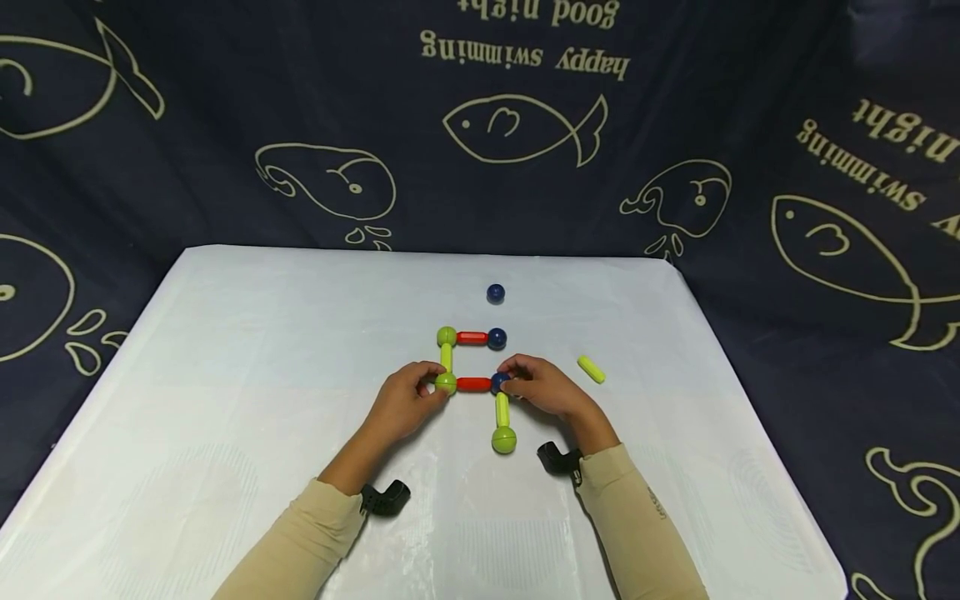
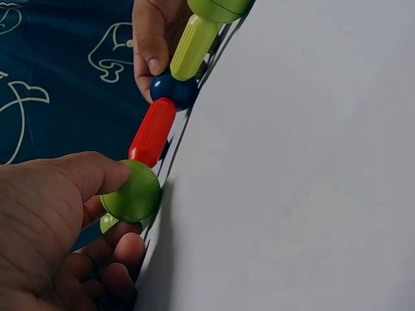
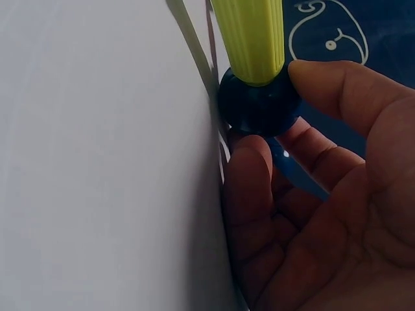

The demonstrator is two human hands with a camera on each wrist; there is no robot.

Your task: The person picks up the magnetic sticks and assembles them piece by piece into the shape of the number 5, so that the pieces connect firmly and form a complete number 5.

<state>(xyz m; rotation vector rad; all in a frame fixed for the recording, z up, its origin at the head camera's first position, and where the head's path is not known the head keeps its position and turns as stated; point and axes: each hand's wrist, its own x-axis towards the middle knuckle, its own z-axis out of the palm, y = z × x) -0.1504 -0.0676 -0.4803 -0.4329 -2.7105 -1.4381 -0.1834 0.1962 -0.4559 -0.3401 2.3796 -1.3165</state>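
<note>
A chain of toy rods and balls lies on the table. My left hand (image 1: 405, 402) pinches its lower-left green ball (image 2: 131, 192) between thumb and fingers. At the other end of a red rod (image 1: 474, 384), my right hand (image 1: 546, 386) grips a blue ball (image 3: 259, 103). From that blue ball a yellow-green rod (image 1: 502, 410) runs toward me to a second green ball (image 1: 504, 440). Beyond the left hand, another yellow-green rod (image 1: 447, 358) leads to a far green ball (image 1: 447, 336). A second red rod (image 1: 472, 338) joins that one to another blue ball (image 1: 497, 338).
A loose blue ball (image 1: 496, 293) lies beyond the chain. To the right of my right hand is a loose yellow-green rod (image 1: 591, 369). The white table (image 1: 225, 350) ends at a dark cloth (image 1: 420, 208) printed with fish and whales.
</note>
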